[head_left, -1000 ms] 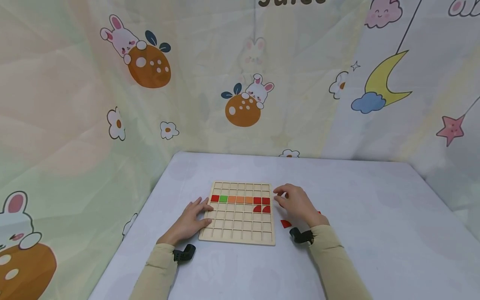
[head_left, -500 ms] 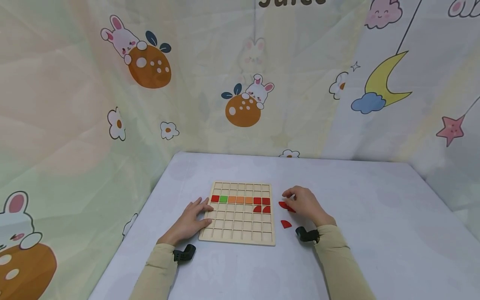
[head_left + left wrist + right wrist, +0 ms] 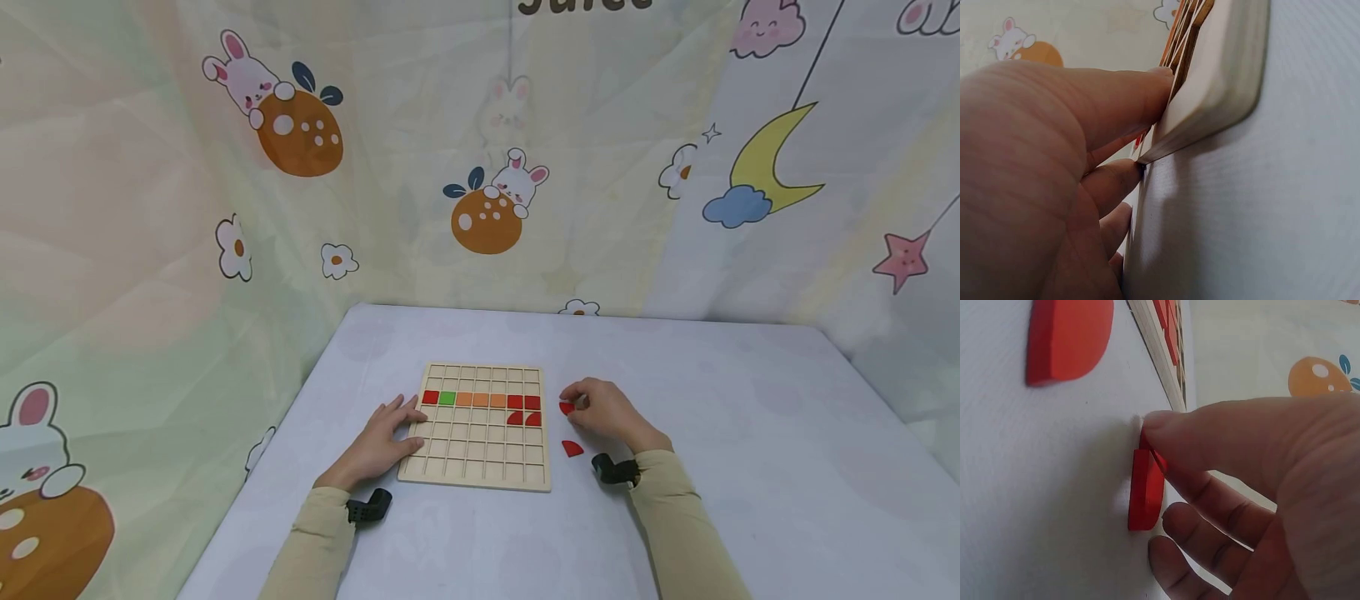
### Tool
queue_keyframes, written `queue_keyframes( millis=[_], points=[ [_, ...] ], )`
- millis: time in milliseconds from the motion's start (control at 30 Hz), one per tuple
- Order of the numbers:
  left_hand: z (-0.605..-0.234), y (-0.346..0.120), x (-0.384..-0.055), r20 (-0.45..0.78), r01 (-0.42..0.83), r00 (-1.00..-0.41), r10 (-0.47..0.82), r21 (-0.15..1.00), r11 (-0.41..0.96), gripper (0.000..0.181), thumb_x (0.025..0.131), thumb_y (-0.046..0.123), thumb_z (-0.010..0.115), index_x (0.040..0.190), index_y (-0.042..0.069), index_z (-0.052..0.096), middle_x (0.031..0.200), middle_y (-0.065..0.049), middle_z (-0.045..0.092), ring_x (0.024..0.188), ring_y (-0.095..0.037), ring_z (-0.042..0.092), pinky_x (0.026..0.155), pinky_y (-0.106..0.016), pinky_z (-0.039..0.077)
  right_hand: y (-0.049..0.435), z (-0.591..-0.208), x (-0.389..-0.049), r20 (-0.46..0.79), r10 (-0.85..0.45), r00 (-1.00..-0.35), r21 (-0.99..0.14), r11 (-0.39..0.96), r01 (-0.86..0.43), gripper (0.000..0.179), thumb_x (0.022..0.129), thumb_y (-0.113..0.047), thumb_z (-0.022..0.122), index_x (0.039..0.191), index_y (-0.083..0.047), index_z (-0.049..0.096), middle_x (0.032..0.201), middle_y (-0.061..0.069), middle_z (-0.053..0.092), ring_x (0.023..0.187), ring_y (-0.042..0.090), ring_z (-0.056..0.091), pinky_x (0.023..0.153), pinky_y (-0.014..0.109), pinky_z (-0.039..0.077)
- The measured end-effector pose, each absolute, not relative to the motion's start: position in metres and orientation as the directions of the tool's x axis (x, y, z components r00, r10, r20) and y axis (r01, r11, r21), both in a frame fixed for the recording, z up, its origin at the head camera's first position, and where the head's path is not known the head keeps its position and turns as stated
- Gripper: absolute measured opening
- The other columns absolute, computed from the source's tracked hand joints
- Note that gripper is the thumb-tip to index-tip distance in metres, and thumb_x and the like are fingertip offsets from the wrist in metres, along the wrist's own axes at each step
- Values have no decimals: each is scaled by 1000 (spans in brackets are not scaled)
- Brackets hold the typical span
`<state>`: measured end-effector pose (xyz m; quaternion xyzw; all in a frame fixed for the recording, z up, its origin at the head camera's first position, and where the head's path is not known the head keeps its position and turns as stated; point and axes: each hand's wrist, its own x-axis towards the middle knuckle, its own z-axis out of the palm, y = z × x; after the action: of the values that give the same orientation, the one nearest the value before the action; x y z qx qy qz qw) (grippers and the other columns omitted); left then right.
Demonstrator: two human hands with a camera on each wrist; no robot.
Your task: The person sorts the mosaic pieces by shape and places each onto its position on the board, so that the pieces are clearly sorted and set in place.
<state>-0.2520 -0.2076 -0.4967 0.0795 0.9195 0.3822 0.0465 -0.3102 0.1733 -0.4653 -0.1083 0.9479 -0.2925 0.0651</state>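
A square wooden grid board [image 3: 480,462] lies flat on the table. Along its left edge rests the left hand [image 3: 381,442], fingers spread; in the left wrist view the thumb [image 3: 1129,97] lies on the rim and a fingertip touches the side. Right of the board, the right hand [image 3: 606,410] pinches a red quarter-round piece [image 3: 566,408] between thumb and index finger, close over the table. Beside it in the right wrist view sits another red piece [image 3: 1146,494], under the fingers. Nearer the person lies one more red quarter-round piece [image 3: 572,448].
One row of the board holds red, green [image 3: 447,398] and orange [image 3: 481,400] square tiles, with two rounded red pieces [image 3: 532,418] below at its right end. A printed cloth [image 3: 397,167] hangs behind the white table [image 3: 720,400]. Black cameras [image 3: 615,469] sit on both wrists.
The right hand has drawn back from the board's right edge to the loose red pieces, then shifted slightly and taken one between thumb and index finger. The left hand stays put.
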Motion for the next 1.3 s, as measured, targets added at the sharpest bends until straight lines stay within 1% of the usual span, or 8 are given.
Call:
queue_keyframes(
  millis=[167, 300, 567, 667, 933, 1033, 1300],
  points=[
    [-497, -208, -252, -21, 114, -983, 183, 711, 694, 31, 88, 20, 73, 118, 21, 64, 157, -2, 33, 150, -29, 9, 122, -53, 4, 174, -465, -310, -56, -258, -965, -559, 809, -183, 28, 82, -6, 75, 109, -11, 71, 96, 2, 63, 85, 20, 54, 71, 31, 54],
    [-497, -207, -252, -11, 122, -983, 184, 708, 696, 31, 88, 19, 73, 118, 22, 65, 157, -3, 33, 150, -30, 10, 121, -54, 5, 173, -467, -309, -48, -268, -962, -552, 810, -198, 27, 82, -6, 74, 108, -10, 71, 94, 3, 62, 84, 21, 54, 71, 32, 53],
    [-497, -207, -253, -9, 124, -983, 184, 704, 699, 31, 88, 20, 73, 118, 23, 64, 158, -4, 32, 150, -31, 9, 121, -56, 5, 172, -468, -309, -36, -278, -960, -547, 809, -214, 29, 83, -9, 74, 112, -11, 70, 91, 2, 60, 83, 20, 53, 72, 31, 53],
    [-497, -207, -253, -10, 122, -983, 182, 704, 699, 31, 88, 20, 73, 118, 23, 64, 158, -3, 32, 150, -31, 9, 121, -56, 5, 172, -468, -309, -25, -293, -956, -546, 805, -233, 27, 84, -10, 74, 110, -10, 70, 89, 1, 60, 82, 20, 53, 72, 32, 52],
    [-498, -207, -254, -16, 117, -984, 180, 704, 700, 31, 88, 21, 73, 118, 23, 64, 158, -3, 31, 150, -31, 9, 121, -56, 5, 174, -470, -310, -46, -290, -956, -545, 809, -219, 25, 85, -9, 73, 110, -9, 70, 89, 1, 61, 85, 20, 53, 75, 33, 53],
    [-498, -207, -253, -13, 119, -983, 181, 704, 700, 31, 88, 20, 73, 117, 23, 64, 158, -3, 32, 150, -31, 9, 121, -56, 5, 175, -471, -310, -40, -293, -955, -552, 804, -223, 23, 86, -9, 73, 108, -8, 71, 88, 1, 60, 84, 20, 53, 74, 32, 53],
    [-496, -207, -253, -13, 122, -983, 186, 708, 696, 31, 88, 21, 73, 118, 22, 64, 158, -4, 31, 150, -31, 9, 121, -57, 5, 175, -473, -310, -6, -290, -957, -552, 799, -238, 19, 84, -15, 76, 101, -9, 71, 85, 1, 58, 81, 19, 51, 67, 29, 48]
  ],
)
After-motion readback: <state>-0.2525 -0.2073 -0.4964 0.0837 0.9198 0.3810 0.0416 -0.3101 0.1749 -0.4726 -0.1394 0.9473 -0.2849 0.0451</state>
